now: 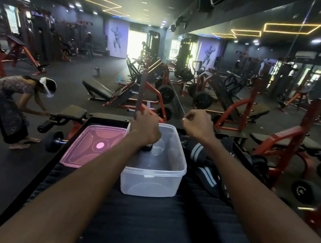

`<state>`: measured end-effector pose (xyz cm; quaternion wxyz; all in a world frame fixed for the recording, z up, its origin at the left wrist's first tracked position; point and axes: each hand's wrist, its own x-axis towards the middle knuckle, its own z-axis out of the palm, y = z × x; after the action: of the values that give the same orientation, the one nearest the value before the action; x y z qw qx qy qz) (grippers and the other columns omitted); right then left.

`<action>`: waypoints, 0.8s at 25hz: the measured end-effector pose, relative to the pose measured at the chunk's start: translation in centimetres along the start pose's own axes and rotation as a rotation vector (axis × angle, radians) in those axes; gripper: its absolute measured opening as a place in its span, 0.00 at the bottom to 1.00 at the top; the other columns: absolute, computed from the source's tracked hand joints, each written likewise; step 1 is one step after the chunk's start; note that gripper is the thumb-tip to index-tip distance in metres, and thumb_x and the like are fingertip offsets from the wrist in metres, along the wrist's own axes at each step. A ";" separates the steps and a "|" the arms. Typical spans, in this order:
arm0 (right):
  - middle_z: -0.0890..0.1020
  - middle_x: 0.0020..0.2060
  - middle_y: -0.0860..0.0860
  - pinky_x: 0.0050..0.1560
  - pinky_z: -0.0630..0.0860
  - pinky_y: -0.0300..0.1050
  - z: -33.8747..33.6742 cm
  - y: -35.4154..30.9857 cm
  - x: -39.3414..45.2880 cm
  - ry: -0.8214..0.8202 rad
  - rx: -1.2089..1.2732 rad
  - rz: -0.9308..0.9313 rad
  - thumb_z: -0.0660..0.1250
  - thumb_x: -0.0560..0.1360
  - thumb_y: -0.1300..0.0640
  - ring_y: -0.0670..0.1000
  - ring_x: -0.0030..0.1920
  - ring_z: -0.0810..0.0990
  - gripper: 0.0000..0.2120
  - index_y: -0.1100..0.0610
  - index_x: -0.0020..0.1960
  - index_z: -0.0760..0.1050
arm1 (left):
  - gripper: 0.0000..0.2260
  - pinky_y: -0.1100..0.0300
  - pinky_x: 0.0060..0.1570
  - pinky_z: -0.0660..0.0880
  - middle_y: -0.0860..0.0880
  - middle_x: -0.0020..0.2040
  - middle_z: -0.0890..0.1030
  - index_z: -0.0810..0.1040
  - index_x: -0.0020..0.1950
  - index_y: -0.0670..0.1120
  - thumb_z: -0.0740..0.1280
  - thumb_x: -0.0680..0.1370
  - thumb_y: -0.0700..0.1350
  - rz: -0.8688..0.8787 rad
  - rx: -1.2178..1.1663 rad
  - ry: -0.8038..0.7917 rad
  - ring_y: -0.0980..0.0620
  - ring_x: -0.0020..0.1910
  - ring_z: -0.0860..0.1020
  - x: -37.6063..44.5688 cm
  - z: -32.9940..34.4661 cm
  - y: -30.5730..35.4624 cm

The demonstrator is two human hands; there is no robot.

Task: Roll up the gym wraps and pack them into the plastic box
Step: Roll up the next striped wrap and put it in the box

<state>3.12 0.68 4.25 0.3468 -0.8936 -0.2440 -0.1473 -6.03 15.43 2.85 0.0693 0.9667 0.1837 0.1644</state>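
A clear plastic box stands on a black padded bench in front of me. My left hand is over the box's far left corner, shut on a grey gym wrap whose strip runs straight up from my fist. Below my left wrist, a dark rolled part of a wrap shows inside the box. My right hand hovers above the box's far right corner with the fingers curled in; I see nothing in it. More black wraps with white stripes lie heaped on the bench right of the box.
The box's pink lid lies flat to the left of it. A dumbbell and a person bending over a bench are on the left. Red weight machines and plates crowd the right and the far side.
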 end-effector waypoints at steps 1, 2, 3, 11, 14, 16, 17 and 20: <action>0.83 0.37 0.49 0.45 0.74 0.43 -0.9 1.2 -0.5 0.002 -0.010 0.037 0.68 0.73 0.57 0.49 0.39 0.80 0.06 0.54 0.41 0.83 | 0.15 0.39 0.63 0.69 0.39 0.65 0.73 0.75 0.62 0.42 0.65 0.77 0.45 0.040 -0.016 -0.003 0.35 0.66 0.69 -0.2 -0.1 1.4; 0.84 0.37 0.50 0.46 0.78 0.45 -1.6 2.4 -1.0 0.002 -0.011 0.075 0.67 0.71 0.55 0.51 0.39 0.82 0.06 0.53 0.40 0.83 | 0.14 0.40 0.62 0.70 0.39 0.63 0.75 0.76 0.60 0.42 0.64 0.76 0.44 0.081 -0.029 -0.004 0.36 0.65 0.71 -0.5 -0.1 2.8; 0.85 0.35 0.50 0.46 0.82 0.49 -2.2 3.7 -1.5 -0.006 -0.003 0.110 0.66 0.68 0.54 0.53 0.38 0.84 0.07 0.53 0.37 0.83 | 0.12 0.41 0.59 0.72 0.40 0.60 0.77 0.78 0.58 0.43 0.64 0.76 0.44 0.116 -0.042 -0.007 0.36 0.63 0.73 -0.7 0.1 4.2; 0.83 0.28 0.52 0.37 0.83 0.51 -5.5 12.3 -4.8 -0.185 -0.067 0.265 0.67 0.67 0.53 0.53 0.32 0.84 0.09 0.58 0.34 0.82 | 0.10 0.46 0.54 0.73 0.40 0.55 0.81 0.80 0.53 0.44 0.64 0.74 0.45 0.289 -0.044 -0.128 0.37 0.56 0.77 -2.8 2.9 13.2; 0.82 0.30 0.54 0.34 0.78 0.46 -6.6 15.5 -5.2 -0.279 -0.121 0.289 0.69 0.67 0.56 0.55 0.35 0.82 0.09 0.59 0.32 0.78 | 0.12 0.42 0.58 0.72 0.40 0.56 0.81 0.80 0.55 0.45 0.64 0.74 0.45 0.323 -0.022 -0.207 0.37 0.58 0.77 -3.7 4.2 15.7; 0.80 0.33 0.56 0.34 0.73 0.44 -7.4 17.4 -5.5 -0.341 -0.148 0.285 0.69 0.70 0.57 0.56 0.38 0.81 0.08 0.59 0.34 0.77 | 0.11 0.44 0.57 0.73 0.41 0.56 0.81 0.80 0.54 0.45 0.63 0.75 0.45 0.348 -0.002 -0.265 0.38 0.58 0.78 -4.2 5.2 17.2; 0.81 0.35 0.56 0.35 0.73 0.45 -7.7 18.2 -5.7 -0.375 -0.154 0.293 0.69 0.71 0.57 0.56 0.40 0.81 0.07 0.60 0.37 0.77 | 0.11 0.45 0.55 0.73 0.41 0.56 0.81 0.80 0.54 0.44 0.63 0.76 0.46 0.364 -0.001 -0.294 0.38 0.57 0.78 -4.2 5.9 17.9; 0.80 0.33 0.54 0.32 0.74 0.42 -7.8 20.3 -6.6 -0.441 -0.071 0.331 0.70 0.72 0.57 0.52 0.34 0.79 0.08 0.57 0.35 0.75 | 0.13 0.43 0.57 0.76 0.41 0.57 0.80 0.78 0.55 0.46 0.63 0.76 0.51 0.319 -0.062 -0.444 0.38 0.56 0.79 -4.6 7.7 19.8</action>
<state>7.82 -19.84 -4.14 0.2733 -0.9433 -0.1590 0.1011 -0.85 -5.21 -1.90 0.1108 0.9931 0.0042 -0.0371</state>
